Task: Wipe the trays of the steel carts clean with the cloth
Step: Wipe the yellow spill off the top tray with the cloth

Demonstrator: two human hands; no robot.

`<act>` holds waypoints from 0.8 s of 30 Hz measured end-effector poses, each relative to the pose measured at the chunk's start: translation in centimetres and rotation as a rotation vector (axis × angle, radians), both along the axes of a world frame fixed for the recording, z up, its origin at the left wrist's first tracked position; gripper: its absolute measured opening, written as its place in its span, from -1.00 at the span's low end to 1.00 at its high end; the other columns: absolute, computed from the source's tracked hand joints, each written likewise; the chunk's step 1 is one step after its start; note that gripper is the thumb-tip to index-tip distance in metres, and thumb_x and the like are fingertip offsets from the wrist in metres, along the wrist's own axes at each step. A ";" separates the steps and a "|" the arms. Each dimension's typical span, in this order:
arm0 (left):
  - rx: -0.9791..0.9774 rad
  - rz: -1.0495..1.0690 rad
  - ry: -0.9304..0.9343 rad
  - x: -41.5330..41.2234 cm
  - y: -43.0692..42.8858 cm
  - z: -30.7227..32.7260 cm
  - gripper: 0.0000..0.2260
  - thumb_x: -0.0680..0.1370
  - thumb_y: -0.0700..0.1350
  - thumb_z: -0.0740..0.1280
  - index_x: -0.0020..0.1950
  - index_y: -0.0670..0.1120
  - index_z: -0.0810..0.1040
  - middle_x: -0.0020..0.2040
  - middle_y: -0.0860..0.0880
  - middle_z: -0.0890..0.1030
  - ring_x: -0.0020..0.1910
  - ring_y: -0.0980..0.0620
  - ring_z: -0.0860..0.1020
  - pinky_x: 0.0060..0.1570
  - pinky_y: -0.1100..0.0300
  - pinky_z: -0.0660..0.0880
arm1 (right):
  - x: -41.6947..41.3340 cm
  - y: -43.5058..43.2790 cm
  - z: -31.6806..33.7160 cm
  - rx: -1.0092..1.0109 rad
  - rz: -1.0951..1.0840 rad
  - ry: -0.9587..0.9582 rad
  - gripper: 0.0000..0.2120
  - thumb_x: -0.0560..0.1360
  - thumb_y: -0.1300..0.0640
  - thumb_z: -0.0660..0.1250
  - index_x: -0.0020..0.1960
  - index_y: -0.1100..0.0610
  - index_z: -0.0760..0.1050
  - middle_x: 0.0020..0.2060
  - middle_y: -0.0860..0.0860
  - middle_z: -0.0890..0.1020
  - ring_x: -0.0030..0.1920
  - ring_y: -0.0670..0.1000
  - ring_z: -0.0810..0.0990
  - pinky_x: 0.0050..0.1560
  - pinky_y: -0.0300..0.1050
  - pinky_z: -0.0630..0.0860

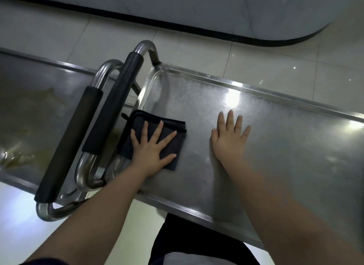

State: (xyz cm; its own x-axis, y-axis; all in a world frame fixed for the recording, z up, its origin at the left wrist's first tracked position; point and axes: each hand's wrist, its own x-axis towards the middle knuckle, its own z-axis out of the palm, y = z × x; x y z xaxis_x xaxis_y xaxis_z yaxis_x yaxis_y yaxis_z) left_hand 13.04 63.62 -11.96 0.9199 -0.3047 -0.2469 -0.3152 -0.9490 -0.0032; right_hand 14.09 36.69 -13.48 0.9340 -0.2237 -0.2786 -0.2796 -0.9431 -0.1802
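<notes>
— Which step was in hand?
— Wiping the right tray [295, 146]. The left hand [152, 146] pressed the folded cloth [171, 145] flat at its left end, fingers straight and spread. The right hand [229, 138] lay open on bare steel, bracing.
— And next?
— Probably strokes rightward and farther. The left tray [29, 116] looked smeared brown.
</notes>
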 end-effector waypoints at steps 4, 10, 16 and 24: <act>-0.007 0.020 0.020 -0.2 -0.1 0.3 -0.37 0.43 0.52 -0.20 0.48 0.44 -0.22 0.60 0.11 -0.23 0.53 -0.26 -0.29 0.32 -0.41 -0.31 | -8.8 1.5 0.1 0.000 0.138 -0.059 -0.44 0.64 -0.11 -0.03 0.60 -0.04 -0.02 0.59 0.05 -0.01 0.57 0.19 -0.10 0.50 0.29 -0.18; -0.013 0.014 0.103 -1.2 0.6 0.8 -0.38 0.42 0.52 -0.18 0.44 0.47 -0.29 0.57 0.15 -0.29 0.51 -0.24 -0.35 0.31 -0.40 -0.35 | -12.1 1.3 -0.5 -0.039 0.171 -0.074 -0.42 0.59 -0.14 -0.06 0.58 -0.04 0.10 0.58 0.05 0.10 0.56 0.22 0.00 0.50 0.27 -0.21; -0.014 0.015 0.162 -5.1 2.8 0.9 -0.38 0.42 0.52 -0.17 0.43 0.47 -0.33 0.52 0.17 -0.43 0.48 -0.22 -0.43 0.29 -0.37 -0.43 | -11.7 1.5 -0.9 -0.065 0.184 -0.020 -0.43 0.61 -0.16 -0.10 0.60 -0.07 -0.01 0.59 0.01 0.00 0.57 0.18 -0.09 0.49 0.25 -0.29; -0.013 0.030 0.217 -9.3 4.3 1.2 -0.35 0.42 0.52 -0.22 0.45 0.42 -0.36 0.50 0.13 -0.49 0.44 -0.22 -0.51 0.29 -0.39 -0.45 | -11.7 1.7 -0.4 -0.086 0.181 0.008 -0.41 0.60 -0.19 -0.19 0.60 -0.09 -0.09 0.59 -0.01 -0.07 0.57 0.18 -0.15 0.47 0.23 -0.37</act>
State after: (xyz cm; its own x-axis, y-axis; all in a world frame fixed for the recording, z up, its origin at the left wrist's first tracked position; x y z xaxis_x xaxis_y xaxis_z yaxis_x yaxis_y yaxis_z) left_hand 3.74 67.88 -10.79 0.8541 -0.2829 -0.4365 -0.2791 -0.9574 0.0745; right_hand 2.36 38.42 -13.91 0.9591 -0.0759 -0.2728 -0.1056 -0.9898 -0.0956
